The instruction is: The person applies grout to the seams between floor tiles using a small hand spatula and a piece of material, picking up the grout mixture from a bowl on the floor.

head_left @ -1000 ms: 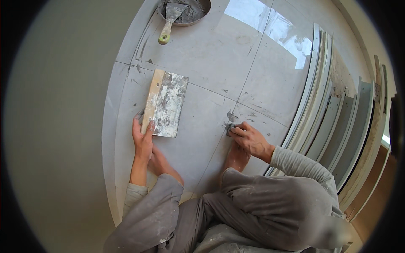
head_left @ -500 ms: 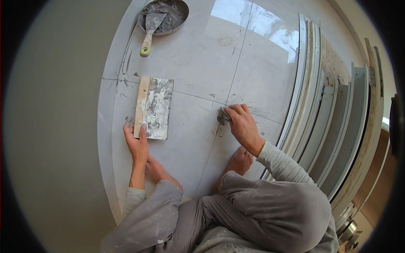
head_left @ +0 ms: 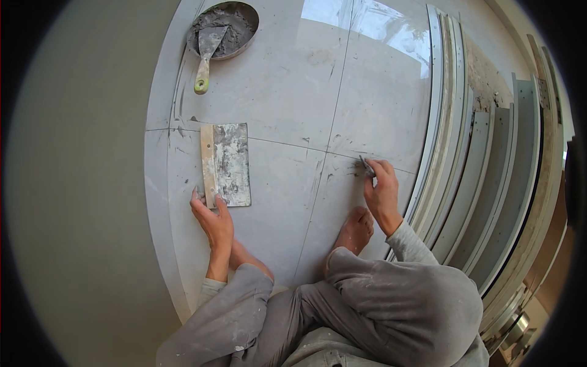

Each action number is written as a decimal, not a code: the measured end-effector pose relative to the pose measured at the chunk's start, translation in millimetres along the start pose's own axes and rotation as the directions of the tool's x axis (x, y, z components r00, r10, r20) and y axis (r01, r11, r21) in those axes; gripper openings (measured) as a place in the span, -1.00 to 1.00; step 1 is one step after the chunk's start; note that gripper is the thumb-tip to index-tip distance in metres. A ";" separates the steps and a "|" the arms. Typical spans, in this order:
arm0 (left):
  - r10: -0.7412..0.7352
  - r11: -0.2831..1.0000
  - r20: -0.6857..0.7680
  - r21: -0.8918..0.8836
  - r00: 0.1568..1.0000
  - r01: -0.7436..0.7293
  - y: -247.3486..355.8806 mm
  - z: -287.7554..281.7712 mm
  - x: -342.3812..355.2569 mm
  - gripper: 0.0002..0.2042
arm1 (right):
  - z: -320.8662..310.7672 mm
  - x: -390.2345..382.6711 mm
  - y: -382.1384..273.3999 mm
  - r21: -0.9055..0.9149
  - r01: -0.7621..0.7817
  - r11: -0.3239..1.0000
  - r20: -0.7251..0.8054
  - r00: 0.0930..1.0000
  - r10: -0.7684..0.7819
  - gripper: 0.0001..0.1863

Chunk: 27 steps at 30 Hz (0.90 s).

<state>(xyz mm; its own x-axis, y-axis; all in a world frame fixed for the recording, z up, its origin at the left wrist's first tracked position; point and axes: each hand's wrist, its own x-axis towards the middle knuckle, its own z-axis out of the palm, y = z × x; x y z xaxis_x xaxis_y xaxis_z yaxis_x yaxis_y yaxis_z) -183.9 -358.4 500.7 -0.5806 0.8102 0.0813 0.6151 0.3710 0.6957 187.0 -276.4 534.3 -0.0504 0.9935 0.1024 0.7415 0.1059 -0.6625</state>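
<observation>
My left hand (head_left: 215, 226) is closed round the near end of a wide scraper (head_left: 231, 165), thumb against its wooden back. Its blade is rectangular and crusted with white and grey residue. In my right hand (head_left: 383, 194) is a small, thin, grey-smeared piece (head_left: 368, 167), pinched between thumb and fingers; its exact kind cannot be made out. It is by the tile joint, right of where the joints cross. Dark smears mark the tiled floor (head_left: 281, 183) around it.
A round pan (head_left: 249, 38) of grey paste stands at the far left, with a putty knife (head_left: 205, 61) resting in it. Long metal profiles (head_left: 449, 147) lie along the right. My bare feet (head_left: 356, 231) are behind the hands, and a plain wall (head_left: 85, 183) rises at left.
My right hand has moved right along the joint from the crossing, lifting the small piece into clearer view. My left hand and the wide scraper have shifted slightly in view.
</observation>
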 end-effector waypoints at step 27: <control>-0.353 0.904 -0.117 0.213 0.928 0.370 -215.0 -243.3 -112.3 -0.41 | 170.2 -165.0 -273.6 0.226 0.296 0.928 0.274 0.895 -0.353 -0.58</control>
<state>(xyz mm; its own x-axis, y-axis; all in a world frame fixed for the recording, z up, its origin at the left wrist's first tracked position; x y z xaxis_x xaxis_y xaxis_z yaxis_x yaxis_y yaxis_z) -380.7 -639.6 515.6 -0.8185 0.5681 -0.0860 0.4548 0.7321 0.5071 -121.4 -462.1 572.4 -0.4898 0.8632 0.1221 0.5215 0.4024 -0.7524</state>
